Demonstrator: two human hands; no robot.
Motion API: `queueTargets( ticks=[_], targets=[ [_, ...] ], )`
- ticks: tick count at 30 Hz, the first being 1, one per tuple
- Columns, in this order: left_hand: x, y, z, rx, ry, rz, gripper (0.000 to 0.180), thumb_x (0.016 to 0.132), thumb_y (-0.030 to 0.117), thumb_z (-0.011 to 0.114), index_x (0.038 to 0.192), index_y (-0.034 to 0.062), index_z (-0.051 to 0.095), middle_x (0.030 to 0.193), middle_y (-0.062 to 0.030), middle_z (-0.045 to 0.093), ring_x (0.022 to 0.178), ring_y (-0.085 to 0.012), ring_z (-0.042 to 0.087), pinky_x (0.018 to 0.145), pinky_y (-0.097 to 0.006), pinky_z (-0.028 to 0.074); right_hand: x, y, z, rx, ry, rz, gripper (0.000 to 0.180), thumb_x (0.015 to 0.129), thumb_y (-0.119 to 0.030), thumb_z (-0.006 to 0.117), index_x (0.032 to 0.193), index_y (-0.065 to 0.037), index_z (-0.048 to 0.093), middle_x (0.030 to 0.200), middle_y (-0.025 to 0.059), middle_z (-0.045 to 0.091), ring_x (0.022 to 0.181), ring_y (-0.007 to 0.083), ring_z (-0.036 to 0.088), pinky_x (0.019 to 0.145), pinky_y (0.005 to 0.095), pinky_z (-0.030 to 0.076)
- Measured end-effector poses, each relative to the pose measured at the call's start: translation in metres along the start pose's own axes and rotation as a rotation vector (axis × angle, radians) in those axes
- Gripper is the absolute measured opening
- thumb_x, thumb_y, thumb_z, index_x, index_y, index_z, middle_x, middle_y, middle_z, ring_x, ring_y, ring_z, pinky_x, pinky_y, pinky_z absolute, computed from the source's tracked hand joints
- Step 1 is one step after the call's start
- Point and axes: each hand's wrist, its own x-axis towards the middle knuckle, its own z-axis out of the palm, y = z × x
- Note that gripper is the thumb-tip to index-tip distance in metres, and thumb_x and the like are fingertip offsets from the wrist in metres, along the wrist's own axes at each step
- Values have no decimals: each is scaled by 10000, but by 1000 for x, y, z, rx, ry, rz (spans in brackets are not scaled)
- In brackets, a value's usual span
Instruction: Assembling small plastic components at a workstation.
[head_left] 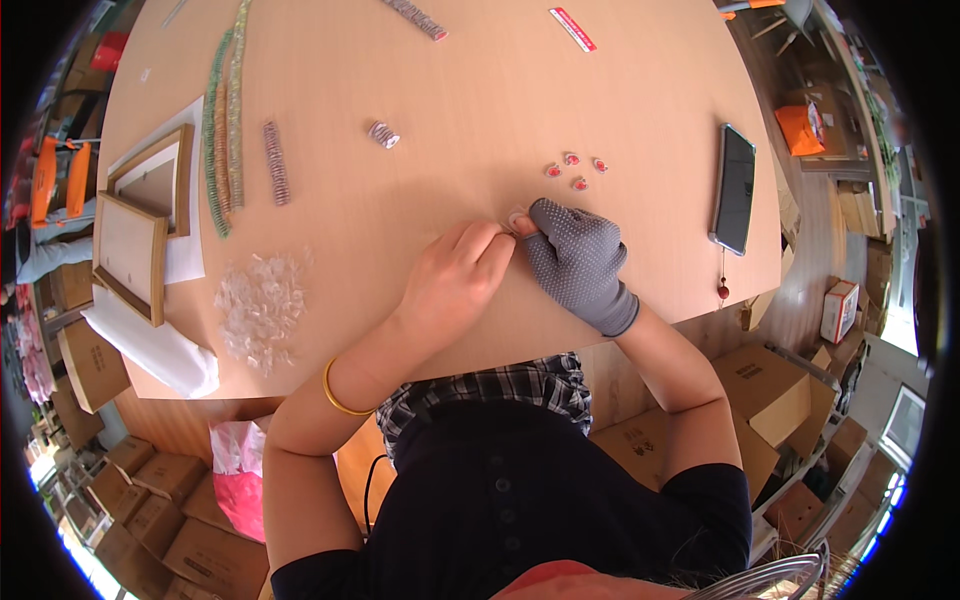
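My left hand is bare, its thumb and fingertips pinched together over the table. My right hand wears a grey dotted glove with the thumb tip uncovered; its fingers are curled in. Between the two hands, at the right thumb, sits a small clear piece. Whatever the left fingertips pinch is too small to make out. Just beyond the right hand lie several small red and silver pieces. A loose heap of clear plastic bits is to the left of my left forearm.
Long stacked rows of green discs, a shorter row and a short stack lie farther off. Wooden frames and a white roll occupy the left edge. A phone lies right; cardboard boxes stand below.
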Motion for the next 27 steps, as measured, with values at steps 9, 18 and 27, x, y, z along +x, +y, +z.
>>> queueTargets(
  ticks=[9, 18, 27],
  targets=[
    [0, -1, 0, 43, 8, 44, 167, 732, 28, 650, 891, 29, 599, 908, -74, 573, 817, -216, 628, 663, -321, 558, 0, 1, 2, 3, 14, -8, 132, 836, -105, 714, 820, -95, 584, 624, 111, 587, 550, 298, 610, 505, 390, 470],
    [-1, 0, -1, 28, -14, 14, 160, 770, -8, 725, 898, 20, 633, 901, -68, 607, 793, -243, 646, 678, -353, 552, 1, -1, 0, 6, 4, 6, 139, 828, -97, 711, 807, -93, 574, 628, 115, 588, 557, 302, 615, 509, 392, 471],
    [-1, 0, -1, 28, -8, 16, 163, 763, -11, 729, 893, 16, 633, 896, -71, 605, 790, -244, 648, 676, -350, 554, -1, 1, 1, 18, -6, -2, 145, 815, -98, 716, 817, -93, 571, 637, 113, 589, 572, 303, 621, 521, 390, 476]
  ],
)
